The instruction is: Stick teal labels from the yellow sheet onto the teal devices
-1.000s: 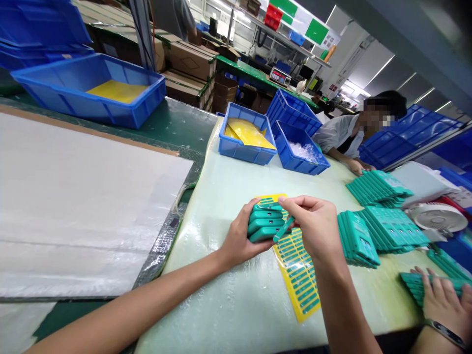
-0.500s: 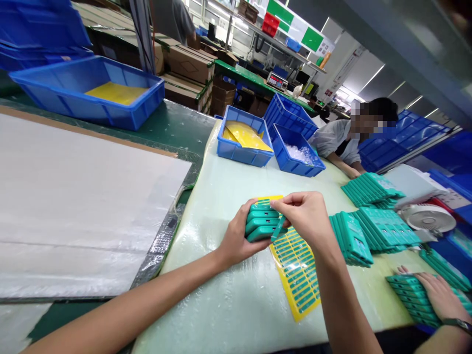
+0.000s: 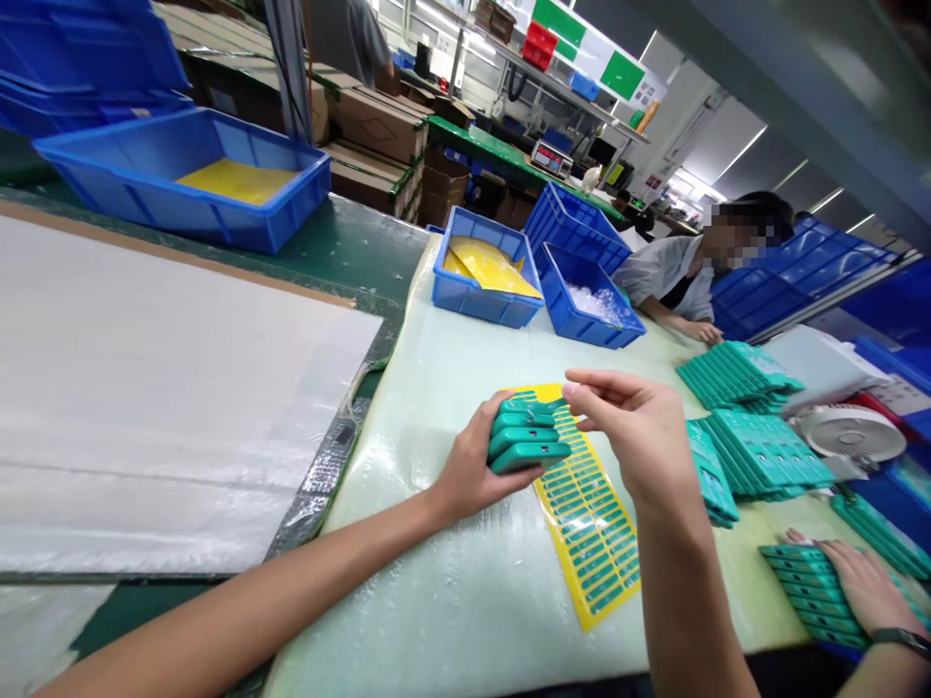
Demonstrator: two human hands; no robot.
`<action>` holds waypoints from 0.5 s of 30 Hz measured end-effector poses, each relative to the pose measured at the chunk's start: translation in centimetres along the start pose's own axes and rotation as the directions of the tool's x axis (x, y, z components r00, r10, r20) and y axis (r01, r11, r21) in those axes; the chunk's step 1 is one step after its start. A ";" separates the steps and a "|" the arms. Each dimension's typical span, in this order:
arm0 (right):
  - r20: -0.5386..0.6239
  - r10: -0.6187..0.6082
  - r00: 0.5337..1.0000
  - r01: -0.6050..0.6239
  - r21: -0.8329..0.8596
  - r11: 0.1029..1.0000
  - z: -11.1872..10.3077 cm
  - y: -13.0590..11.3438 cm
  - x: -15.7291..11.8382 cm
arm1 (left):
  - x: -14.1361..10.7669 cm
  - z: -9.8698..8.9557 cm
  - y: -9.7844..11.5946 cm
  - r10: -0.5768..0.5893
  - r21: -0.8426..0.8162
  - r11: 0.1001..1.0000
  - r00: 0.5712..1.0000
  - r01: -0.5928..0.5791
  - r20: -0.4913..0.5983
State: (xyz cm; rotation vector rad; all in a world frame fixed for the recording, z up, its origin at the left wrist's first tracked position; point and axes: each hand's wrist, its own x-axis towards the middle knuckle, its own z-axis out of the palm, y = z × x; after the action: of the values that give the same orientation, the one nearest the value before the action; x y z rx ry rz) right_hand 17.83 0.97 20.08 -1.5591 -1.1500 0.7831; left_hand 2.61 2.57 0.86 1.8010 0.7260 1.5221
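Note:
My left hand point(image 3: 472, 460) is wrapped around a small stack of green plastic cases point(image 3: 528, 451), held on edge above the table with their short ends toward me. To the right of the stack is my right hand point(image 3: 632, 422), thumb and forefinger pinched on a thin green sticker point(image 3: 554, 403) that reaches toward the uppermost case. Whether the sticker touches that case I cannot tell. Under both hands lies a yellow sheet point(image 3: 582, 620) with rows of green strip stickers, its far end partly hidden by the stack.
Stacked green cases point(image 3: 771, 451) stand on the right, beside a white fan point(image 3: 850, 433). Another person's hand point(image 3: 862, 582) rests on more cases at the lower right. Blue bins point(image 3: 484, 301) are at the back; a co-worker point(image 3: 673, 271) sits beyond. A white board point(image 3: 167, 407) lies left.
My right hand has moved right and slightly away from the stack, with the sticker at its fingertips. The sticker no longer hangs across the front of the cases. My left hand stays around the stack.

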 end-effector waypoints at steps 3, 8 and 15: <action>-0.034 -0.033 0.999 0.032 -0.009 0.999 1.0 1.2 -0.9 | 0.0 0.1 -0.1 0.006 0.008 1.000 1.000 -0.006 -0.013; -0.064 -0.058 0.996 0.051 -0.099 0.994 1.7 1.3 -1.8 | 0.0 0.1 -0.1 0.020 0.033 0.999 1.000 -0.019 -0.019; -0.071 -0.090 0.993 0.073 -0.210 0.975 2.1 0.9 -2.0 | 0.0 0.0 -0.2 0.045 0.041 0.998 0.999 -0.045 -0.017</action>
State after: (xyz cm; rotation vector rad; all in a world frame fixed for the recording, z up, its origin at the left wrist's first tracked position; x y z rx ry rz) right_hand 15.52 -0.23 18.46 -1.6868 -1.2600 0.5552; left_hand 2.59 2.65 0.69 1.8473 0.7343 1.5647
